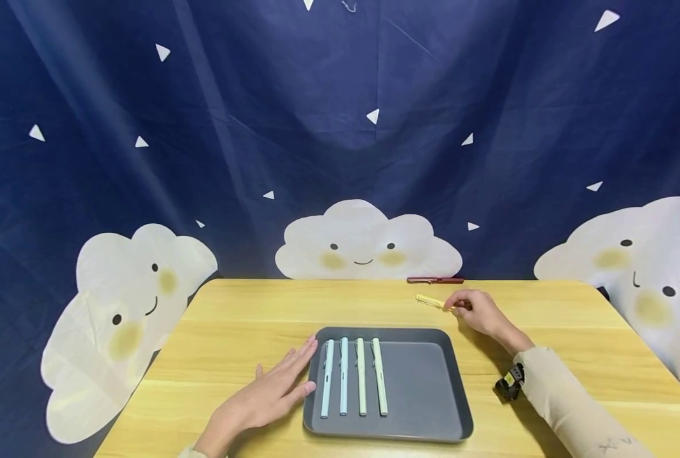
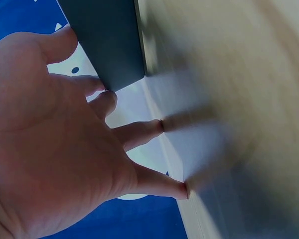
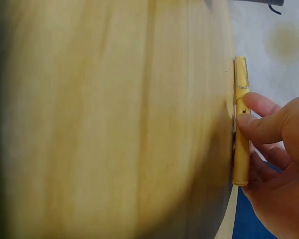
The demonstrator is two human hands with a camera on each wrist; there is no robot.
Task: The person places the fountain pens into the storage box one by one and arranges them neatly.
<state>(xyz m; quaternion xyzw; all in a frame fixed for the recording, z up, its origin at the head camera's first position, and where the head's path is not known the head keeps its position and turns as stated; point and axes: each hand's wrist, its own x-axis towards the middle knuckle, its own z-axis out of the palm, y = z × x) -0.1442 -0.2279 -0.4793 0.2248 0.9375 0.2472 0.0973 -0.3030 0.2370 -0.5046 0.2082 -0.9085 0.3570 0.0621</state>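
At the back right of the table, my right hand (image 1: 477, 312) pinches a yellow pen (image 1: 429, 300) between thumb and fingers. In the right wrist view the yellow pen (image 3: 241, 149) lies along the tabletop, its clip end beyond the fingertips. My left hand (image 1: 273, 391) has its fingers extended and touches the left side of a dark grey tray (image 1: 425, 381). From the left wrist view, that hand (image 2: 65, 129) meets the tray's outer wall (image 2: 109, 45) with its fingertips. Inside the tray lie two light blue pens (image 1: 327, 378) and two pale green pens (image 1: 379, 376), side by side.
A dark red pen (image 1: 434, 280) lies at the table's far edge, behind the yellow one. The wooden table (image 1: 248, 305) ends at a blue curtain (image 1: 328, 127) printed with clouds. A black wrist device (image 1: 510, 383) sits on the right forearm.
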